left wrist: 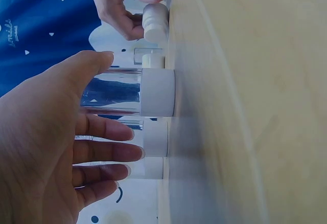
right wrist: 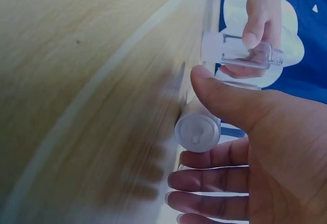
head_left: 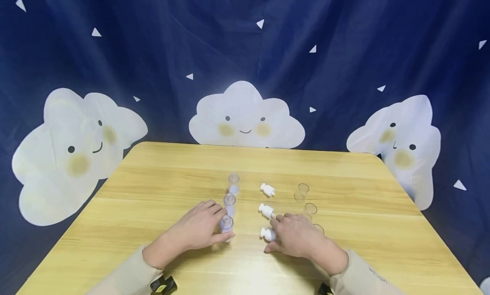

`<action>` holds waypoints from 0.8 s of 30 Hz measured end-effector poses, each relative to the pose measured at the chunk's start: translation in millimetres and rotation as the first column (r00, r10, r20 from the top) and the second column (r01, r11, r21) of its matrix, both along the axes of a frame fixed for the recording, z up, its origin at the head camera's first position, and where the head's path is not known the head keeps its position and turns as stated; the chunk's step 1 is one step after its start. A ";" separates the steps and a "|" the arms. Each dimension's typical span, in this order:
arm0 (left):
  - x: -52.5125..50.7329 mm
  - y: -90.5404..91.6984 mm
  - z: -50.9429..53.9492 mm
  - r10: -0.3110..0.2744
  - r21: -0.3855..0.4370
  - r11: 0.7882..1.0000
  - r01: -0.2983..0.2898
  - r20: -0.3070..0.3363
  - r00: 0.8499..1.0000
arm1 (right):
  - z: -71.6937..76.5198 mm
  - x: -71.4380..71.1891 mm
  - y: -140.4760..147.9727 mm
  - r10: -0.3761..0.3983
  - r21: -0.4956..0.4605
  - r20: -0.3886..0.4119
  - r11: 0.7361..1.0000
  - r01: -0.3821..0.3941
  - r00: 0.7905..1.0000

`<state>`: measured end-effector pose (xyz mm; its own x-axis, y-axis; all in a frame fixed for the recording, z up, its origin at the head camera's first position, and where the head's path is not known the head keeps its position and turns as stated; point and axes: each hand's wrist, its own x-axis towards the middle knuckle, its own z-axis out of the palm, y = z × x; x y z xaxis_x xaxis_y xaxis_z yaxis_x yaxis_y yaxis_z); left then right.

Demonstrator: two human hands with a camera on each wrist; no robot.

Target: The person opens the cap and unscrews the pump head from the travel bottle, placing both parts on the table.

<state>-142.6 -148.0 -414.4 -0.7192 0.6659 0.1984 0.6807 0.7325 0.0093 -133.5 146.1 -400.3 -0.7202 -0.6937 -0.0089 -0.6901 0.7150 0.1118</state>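
My left hand [head_left: 200, 226] is around the nearest of three clear bottles with white bases [head_left: 226, 222]. In the left wrist view, that bottle [left wrist: 157, 92] stands between the thumb and the fairly straight fingers, with small gaps visible. Behind it are the middle bottle [head_left: 229, 203] and the far bottle [head_left: 234, 185]. My right hand [head_left: 300, 236] spreads its thumb and fingers about the nearest white pump head [head_left: 266, 234], which lies on its side. In the right wrist view, a gap shows between the thumb and this pump head [right wrist: 198, 132]. Whether the fingers touch it is unclear.
Two more white pump heads lie farther back, a middle one [head_left: 266, 210] and a far one [head_left: 267, 189]. To their right are clear caps [head_left: 301, 193], the nearer ones partly behind my right hand. The wooden table [head_left: 153, 176] meets a blue curtain [head_left: 245, 48] at the back.
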 end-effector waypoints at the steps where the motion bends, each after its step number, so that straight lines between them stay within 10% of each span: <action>1: 0.0 -0.1 0.6 0.001 0.001 1.000 -0.001 0.002 1.000 | 0.4 0.0 -0.1 -0.004 0.000 0.002 1.000 0.004 1.000; 24: -0.4 -1.9 5.7 0.000 0.007 1.000 0.000 -0.011 1.000 | 2.3 -0.8 0.0 -0.023 -0.007 -0.020 1.000 0.023 1.000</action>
